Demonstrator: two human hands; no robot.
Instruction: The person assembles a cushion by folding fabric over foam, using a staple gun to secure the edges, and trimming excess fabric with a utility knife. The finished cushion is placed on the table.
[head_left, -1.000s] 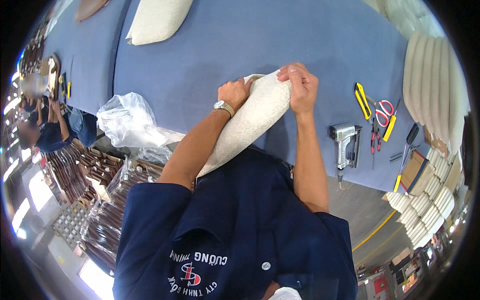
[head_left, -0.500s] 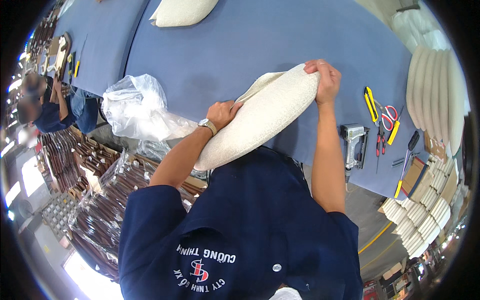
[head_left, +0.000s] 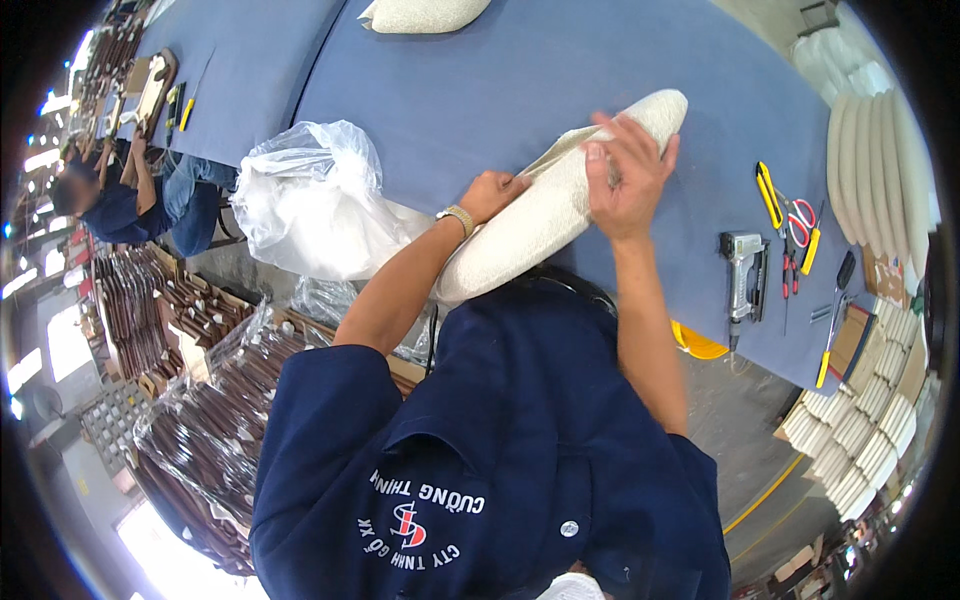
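My left grip [head_left: 490,198] pinches the cream cushion [head_left: 553,210], its length slanting away rightward beneath my spread, unclenched right grip [head_left: 632,188].

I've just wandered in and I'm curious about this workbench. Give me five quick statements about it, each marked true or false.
1. The left hand holds the cream cushion near its open edge. True.
2. The right hand grips a pair of pliers. False: it is at the cushion, blurred, with its fingers spread.
3. A silver staple gun lies on the blue tabletop. True.
4. The clear plastic bag is to the right of the cushion. False: it is to the left.
5. A yellow-and-black cutter lies beyond the right hand, farther right. True.
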